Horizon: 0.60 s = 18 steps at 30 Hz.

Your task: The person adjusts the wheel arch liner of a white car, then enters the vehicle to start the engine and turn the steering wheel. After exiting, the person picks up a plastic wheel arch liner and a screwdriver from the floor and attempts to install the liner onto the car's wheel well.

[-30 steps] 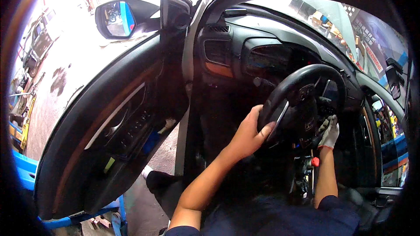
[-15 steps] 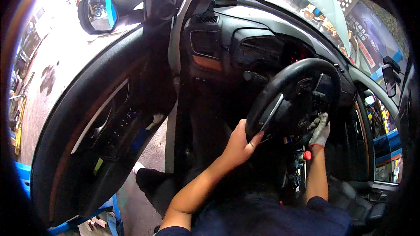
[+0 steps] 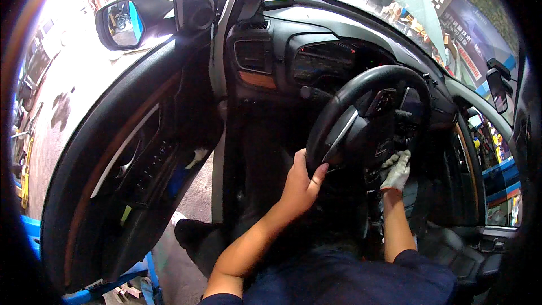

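- The steering wheel sits in front of the seated person, a thick, smooth dark ring with a softly shiny rim and a bulky hub.
- I see the bare left hand closed around the rim at its lower left, thumb on the near side.
- The right hand wears a white knit glove, its finger ends greyer; it is just below the hub, fingers bent. I can't tell whether it grips anything.
- A slim silver strip runs straight along the wheel's left spoke.
- Beyond lies the moulded dark dashboard, with a boxy air vent over a brown, wood-toned panel.
- The open door curves at the person's left, dark and grained, with a pale strip of trim.
- Counting up: two hands, one glove, one steering wheel, two short navy sleeves, one rounded wing mirror beside the door, one interior mirror at far right.
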Motion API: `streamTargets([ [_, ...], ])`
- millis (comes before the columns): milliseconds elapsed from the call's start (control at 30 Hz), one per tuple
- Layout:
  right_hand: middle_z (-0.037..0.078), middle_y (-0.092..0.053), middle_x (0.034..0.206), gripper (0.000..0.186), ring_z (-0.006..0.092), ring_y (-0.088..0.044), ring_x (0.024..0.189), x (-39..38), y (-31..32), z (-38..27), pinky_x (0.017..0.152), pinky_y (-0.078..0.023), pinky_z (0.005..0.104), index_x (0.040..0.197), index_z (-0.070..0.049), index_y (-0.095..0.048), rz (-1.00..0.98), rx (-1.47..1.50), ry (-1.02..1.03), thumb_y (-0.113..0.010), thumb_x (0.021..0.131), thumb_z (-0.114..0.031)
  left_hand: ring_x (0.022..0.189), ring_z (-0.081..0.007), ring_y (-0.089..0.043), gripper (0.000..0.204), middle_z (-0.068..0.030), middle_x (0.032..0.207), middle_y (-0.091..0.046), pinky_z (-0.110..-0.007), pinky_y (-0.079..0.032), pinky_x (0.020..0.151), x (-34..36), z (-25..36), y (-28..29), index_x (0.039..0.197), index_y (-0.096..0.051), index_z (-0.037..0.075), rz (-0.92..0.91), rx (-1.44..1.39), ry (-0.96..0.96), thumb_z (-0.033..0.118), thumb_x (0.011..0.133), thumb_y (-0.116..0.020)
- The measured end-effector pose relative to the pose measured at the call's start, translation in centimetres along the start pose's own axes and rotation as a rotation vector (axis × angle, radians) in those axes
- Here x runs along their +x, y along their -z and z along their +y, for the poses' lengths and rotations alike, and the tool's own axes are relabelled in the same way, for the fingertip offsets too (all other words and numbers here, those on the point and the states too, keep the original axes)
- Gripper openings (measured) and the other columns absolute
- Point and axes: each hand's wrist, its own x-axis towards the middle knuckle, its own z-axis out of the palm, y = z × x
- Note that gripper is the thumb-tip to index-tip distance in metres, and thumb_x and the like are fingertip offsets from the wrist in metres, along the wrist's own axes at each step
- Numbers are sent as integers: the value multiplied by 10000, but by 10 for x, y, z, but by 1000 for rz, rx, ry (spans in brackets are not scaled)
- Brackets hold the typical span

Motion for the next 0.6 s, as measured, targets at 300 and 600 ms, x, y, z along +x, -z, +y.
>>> streamTargets([
  [300, 13, -517, 766, 318, 128, -463, 601, 21, 14, 1, 545, -422, 311, 1099, -109, -502, -53, -54, 0, -561, 975, -395, 963, -282, -640, 498, -188, 1058, -656, -375, -488, 872, -3, -10, -2, 1280, -422, -3, -58, 5, 105, 238, 929, -680],
  [600, 2, -566, 733, 239, 121, -496, 572, 90, 28, -23, 519, -417, 297, 1023, -106, -582, -341, 101, 8, -595, 982, -341, 985, -357, -669, 464, -236, 1035, -673, -394, -509, 846, -18, -25, -7, 1134, -530, -38, -140, 18, -13, 305, 891, -726],
])
